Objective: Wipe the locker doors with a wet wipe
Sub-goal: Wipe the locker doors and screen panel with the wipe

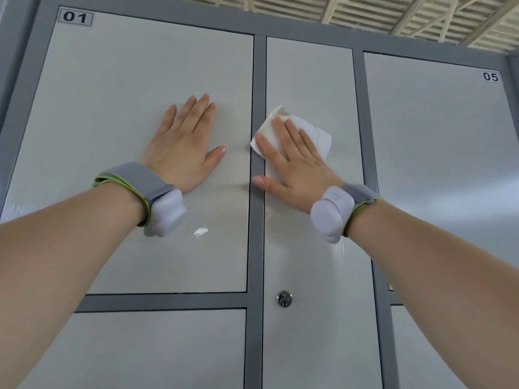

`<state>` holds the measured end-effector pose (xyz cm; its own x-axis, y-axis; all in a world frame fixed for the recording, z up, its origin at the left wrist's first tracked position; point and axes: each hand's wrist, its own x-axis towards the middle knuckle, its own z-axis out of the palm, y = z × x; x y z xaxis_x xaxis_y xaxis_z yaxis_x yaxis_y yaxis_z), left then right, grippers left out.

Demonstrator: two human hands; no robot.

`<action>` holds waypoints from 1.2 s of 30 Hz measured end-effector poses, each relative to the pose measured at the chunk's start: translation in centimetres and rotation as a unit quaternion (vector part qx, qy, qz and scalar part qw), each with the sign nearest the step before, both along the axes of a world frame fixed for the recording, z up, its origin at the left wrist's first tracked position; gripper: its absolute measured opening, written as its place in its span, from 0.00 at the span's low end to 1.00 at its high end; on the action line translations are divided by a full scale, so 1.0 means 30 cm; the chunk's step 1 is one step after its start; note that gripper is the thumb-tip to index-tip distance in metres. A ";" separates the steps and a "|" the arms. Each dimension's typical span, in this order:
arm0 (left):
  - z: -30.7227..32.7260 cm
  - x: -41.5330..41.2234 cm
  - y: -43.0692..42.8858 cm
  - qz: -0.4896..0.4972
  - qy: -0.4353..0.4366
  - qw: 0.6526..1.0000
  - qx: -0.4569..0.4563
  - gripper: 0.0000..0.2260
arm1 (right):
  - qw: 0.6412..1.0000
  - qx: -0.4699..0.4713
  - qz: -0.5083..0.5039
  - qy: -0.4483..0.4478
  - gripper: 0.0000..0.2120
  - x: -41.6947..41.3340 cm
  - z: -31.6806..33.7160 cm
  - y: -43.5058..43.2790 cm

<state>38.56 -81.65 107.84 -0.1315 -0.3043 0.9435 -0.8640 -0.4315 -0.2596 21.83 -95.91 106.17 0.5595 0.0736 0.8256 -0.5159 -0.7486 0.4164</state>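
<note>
Door 01 (pixel 112 80): upper left panel, with a small white mark (pixel 201 231) low on it, below the left wrist
Left hand (pixel 182 147): palm flat on door 01; grip apart, fingers straight, nothing held (judged to be bracing only)
Frame strip (pixel 257 248): grey upright between door 01 and the middle door; the left corner of the wipe overlaps it
Wet wipe (pixel 318 141): lies against the upper part of the middle door, under the right fingers; creased edges show above and to the right of them
Right hand (pixel 297 175): grip apart, fingers straight and spread on the wipe, pressing it to the panel, not pinching it
Middle door (pixel 309 262): tall panel; lock (pixel 284 299) well below the hand
Door 05 (pixel 435 164): right panel, touched by neither hand
Handling: the wipe is judged light, limp and damp, so it is likely to bunch or slide out under the fingers; apply flat pressure across its middle, or fold it into a pad and trap one edge with the thumb
</note>
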 end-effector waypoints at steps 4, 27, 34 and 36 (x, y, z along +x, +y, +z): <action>-0.008 -0.001 0.005 -0.003 0.000 1.000 0.007 0.30 | 0.999 0.009 -0.024 -0.027 0.44 -0.047 -0.019 -0.040; -0.032 -0.023 -0.052 -0.020 -0.018 1.000 0.015 0.29 | 0.993 0.068 -0.031 -0.088 0.40 -0.111 0.009 -0.085; -0.039 -0.019 -0.067 -0.022 -0.002 1.000 0.012 0.30 | 0.978 0.132 -0.027 -0.157 0.33 -0.103 0.122 -0.086; -0.038 -0.018 -0.070 -0.021 -0.003 1.000 0.009 0.29 | 0.984 0.113 -0.028 -0.131 0.35 -0.093 0.098 -0.087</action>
